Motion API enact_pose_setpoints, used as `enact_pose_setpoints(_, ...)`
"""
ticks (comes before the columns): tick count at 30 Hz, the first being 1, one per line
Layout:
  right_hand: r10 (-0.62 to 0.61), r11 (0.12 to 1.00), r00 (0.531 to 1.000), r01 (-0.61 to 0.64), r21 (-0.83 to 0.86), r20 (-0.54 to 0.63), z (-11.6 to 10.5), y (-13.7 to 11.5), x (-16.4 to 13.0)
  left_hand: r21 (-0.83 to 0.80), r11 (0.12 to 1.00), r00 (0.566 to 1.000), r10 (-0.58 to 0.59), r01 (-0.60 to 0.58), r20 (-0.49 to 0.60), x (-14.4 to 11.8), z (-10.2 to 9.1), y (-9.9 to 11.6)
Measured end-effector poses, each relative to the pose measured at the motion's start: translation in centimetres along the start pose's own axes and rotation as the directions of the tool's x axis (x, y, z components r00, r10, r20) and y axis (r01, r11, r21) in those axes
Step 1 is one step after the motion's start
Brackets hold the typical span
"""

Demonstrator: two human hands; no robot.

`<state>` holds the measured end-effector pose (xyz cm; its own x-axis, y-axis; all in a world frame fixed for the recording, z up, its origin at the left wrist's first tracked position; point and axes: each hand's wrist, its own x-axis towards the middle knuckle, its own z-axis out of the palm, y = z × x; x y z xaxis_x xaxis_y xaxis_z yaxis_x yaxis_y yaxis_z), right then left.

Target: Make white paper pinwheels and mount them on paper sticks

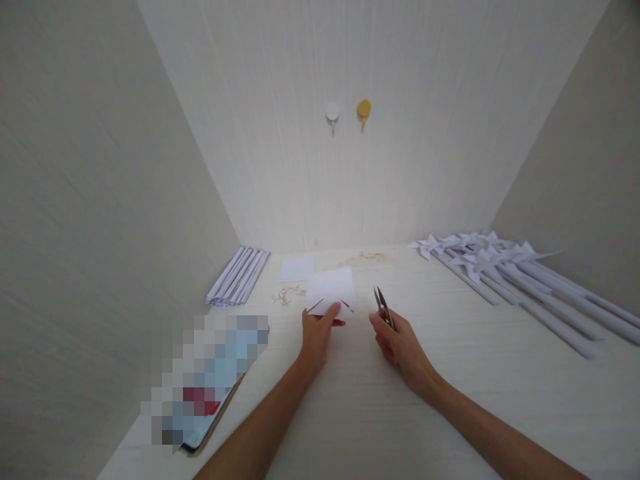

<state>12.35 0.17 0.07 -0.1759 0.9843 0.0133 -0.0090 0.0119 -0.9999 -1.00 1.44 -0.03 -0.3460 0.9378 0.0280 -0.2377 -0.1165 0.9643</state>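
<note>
My left hand (319,333) grips the near edge of a white paper square (330,283), its thumb on top. Slits run in from the two near corners of the paper, and skin shows through them. My right hand (400,343) is closed round a pair of thread snips (383,307). The two blades point away from me and stand apart, a short way right of the paper and not touching it. Behind the held sheet, to the left, another white paper square (297,269) lies flat on the table.
Small tan pieces (290,293) lie left of the paper, with more tan pieces (373,256) near the back wall. Rolled paper sticks (240,275) sit at left. Paper pinwheels (490,260) on paper sticks are piled at right. A phone (225,387), partly blurred, leans at left.
</note>
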Motion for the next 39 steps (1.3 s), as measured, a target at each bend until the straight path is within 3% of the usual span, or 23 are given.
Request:
enact_pose_setpoints(3,-0.014,0.998,0.998,0.011,-0.056,-0.059,0.0,0.1,0.2,0.090,0.996,0.998,0.007,-0.012,0.057,-0.3,0.2,0.1)
enact_pose_setpoints(7,-0.017,0.998,0.998,0.013,-0.069,-0.053,-0.1,0.3,0.2,0.172,0.985,0.993,-0.004,-0.016,0.120,-0.7,0.4,0.4)
enact_pose_setpoints(14,-0.067,0.983,0.997,0.062,-0.174,-0.024,-0.2,0.1,0.1,0.163,0.987,0.993,-0.020,0.000,0.119,-0.8,0.6,0.2)
enact_pose_setpoints(20,-0.123,0.957,0.991,0.133,-0.259,0.056,-0.1,-0.3,0.0,0.159,0.986,0.975,-0.080,0.047,0.209,-0.7,0.8,0.4)
enact_pose_setpoints(26,-0.052,0.986,0.993,0.067,-0.154,0.102,-0.1,-0.2,0.0,0.107,0.987,0.962,-0.142,0.119,0.235,-0.9,0.6,0.5)
enact_pose_setpoints(29,0.016,1.000,0.996,-0.016,-0.002,0.087,-0.1,-0.1,0.1,0.018,0.995,0.966,-0.095,0.093,0.239,-1.1,0.6,0.3)
enact_pose_setpoints(32,0.073,0.987,0.994,-0.084,0.137,0.082,-0.1,0.1,0.2,-0.007,0.998,0.984,-0.058,0.060,0.169,-1.3,0.6,0.0)
enact_pose_setpoints(35,0.055,0.992,0.996,-0.063,0.109,0.072,-0.1,0.3,0.3,-0.002,0.999,0.993,-0.040,0.041,0.110,-1.4,0.7,-0.1)
enact_pose_setpoints(39,0.012,1.000,0.998,-0.012,-0.007,0.054,-0.1,0.5,0.5,0.018,0.999,0.991,-0.035,0.033,0.126,-1.4,0.8,0.1)
